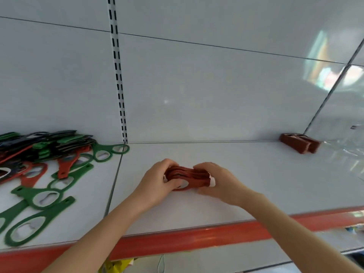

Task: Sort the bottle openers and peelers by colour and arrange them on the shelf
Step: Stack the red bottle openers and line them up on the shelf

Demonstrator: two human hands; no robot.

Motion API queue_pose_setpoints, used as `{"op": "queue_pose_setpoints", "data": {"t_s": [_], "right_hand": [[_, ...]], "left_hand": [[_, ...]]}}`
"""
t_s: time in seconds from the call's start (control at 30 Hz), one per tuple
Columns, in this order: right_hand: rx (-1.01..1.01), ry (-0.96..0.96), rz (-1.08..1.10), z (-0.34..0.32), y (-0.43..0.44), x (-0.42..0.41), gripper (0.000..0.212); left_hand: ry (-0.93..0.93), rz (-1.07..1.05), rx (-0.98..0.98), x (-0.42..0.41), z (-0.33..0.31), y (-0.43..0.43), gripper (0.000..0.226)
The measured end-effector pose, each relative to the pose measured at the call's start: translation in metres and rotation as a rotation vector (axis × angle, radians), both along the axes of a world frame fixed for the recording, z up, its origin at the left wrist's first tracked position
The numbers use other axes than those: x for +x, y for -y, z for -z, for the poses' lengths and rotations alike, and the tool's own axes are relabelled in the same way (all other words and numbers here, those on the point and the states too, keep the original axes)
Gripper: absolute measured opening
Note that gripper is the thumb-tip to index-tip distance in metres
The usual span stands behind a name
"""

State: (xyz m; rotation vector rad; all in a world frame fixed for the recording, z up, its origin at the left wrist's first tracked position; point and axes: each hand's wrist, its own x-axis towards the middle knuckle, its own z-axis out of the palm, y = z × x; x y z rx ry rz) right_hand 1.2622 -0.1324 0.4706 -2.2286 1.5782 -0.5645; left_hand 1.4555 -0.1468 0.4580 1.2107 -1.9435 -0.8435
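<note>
Left hand (157, 179) and right hand (214, 181) clamped on ends of red opener stack (188, 177), low over shelf (246, 184), mixed pile (45, 160) at left

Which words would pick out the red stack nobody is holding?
Start at the white shelf with the red front edge. Follow its back wall to the right corner: the red stack sits there alone, untouched, unlike the held bundle.

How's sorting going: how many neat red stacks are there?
2: held stack between left hand and right hand; corner stack at back right. Mixed pile may hide more.
</note>
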Motion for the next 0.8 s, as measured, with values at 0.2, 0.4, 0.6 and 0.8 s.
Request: {"op": "queue_pose_setpoints", "data": {"t_s": [0.2,0.4,0.6,0.8], "right_hand": [[0.240,0.367,0.158,0.017,-0.007,0.012,0.070],[0.066,0.485,0.272,0.018,-0.006,0.024,0.062],[0.073,0.320,0.270,0.025,-0.002,0.020,0.052],[0.104,0.424,0.327,0.021,0.000,0.018,0.056]], "left_hand": [[0.026,-0.085,0.021,-0.023,0.007,-0.008,0.054],[-0.067,-0.133,-0.069,-0.035,0.008,-0.015,0.061],[0.087,-0.110,0.017,-0.034,0.016,-0.012,0.058],[0.031,-0.099,0.115,-0.031,0.014,-0.006,0.047]]}}
